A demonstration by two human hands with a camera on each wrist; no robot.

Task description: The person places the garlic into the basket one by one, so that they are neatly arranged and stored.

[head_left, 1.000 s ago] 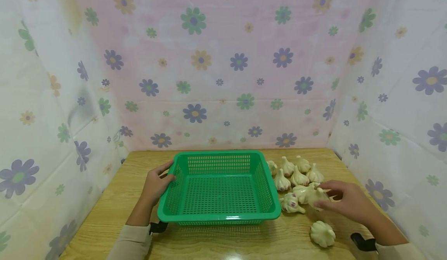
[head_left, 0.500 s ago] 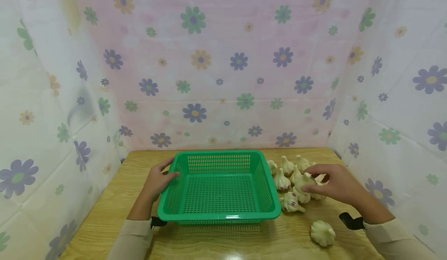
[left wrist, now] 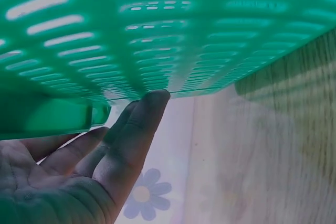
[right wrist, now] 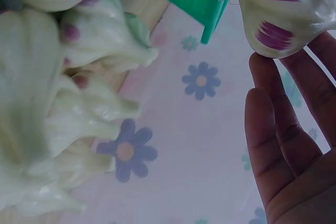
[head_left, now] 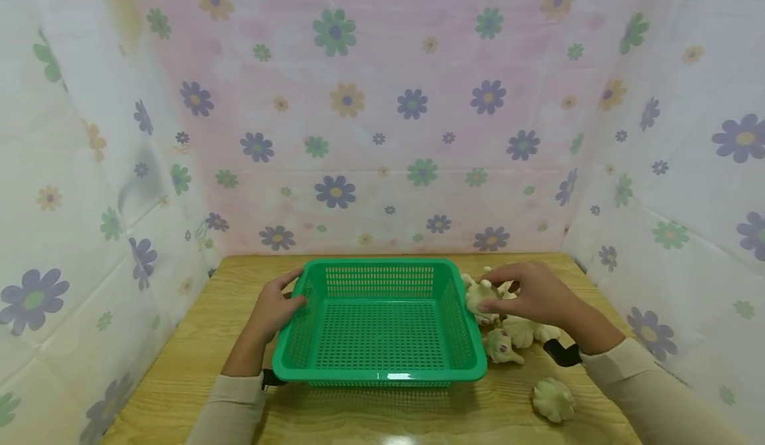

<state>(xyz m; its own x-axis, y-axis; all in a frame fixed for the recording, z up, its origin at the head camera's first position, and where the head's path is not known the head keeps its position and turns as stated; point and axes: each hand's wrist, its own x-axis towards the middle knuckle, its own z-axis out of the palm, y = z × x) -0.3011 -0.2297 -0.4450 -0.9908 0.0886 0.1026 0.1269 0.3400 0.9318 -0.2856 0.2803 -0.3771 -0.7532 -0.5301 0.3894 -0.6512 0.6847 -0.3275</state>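
A green plastic basket (head_left: 379,373) with slotted walls sits on the wooden table, nothing inside it. My left hand (head_left: 271,312) holds its left rim, thumb over the edge. In the left wrist view, the fingers (left wrist: 128,150) reach under the rim beside the slotted wall. My right hand (head_left: 532,299) pinches a garlic bulb (head_left: 480,295) at the basket's right rim. That bulb's purple streaks and dry root tuft show in the right wrist view. Several other garlic bulbs (head_left: 520,331) lie under and behind this hand, partly hidden by it.
One garlic bulb (head_left: 553,400) lies alone nearer the front right of the table (head_left: 335,418). Flower-printed cloth (head_left: 370,126) walls the table at the back and both sides. A black strap piece (head_left: 562,353) hangs at my right wrist.
My right hand has taken a garlic bulb from the pile, lifted it and carried it left to the basket's right rim. The left hand stays on the basket, which has barely moved.
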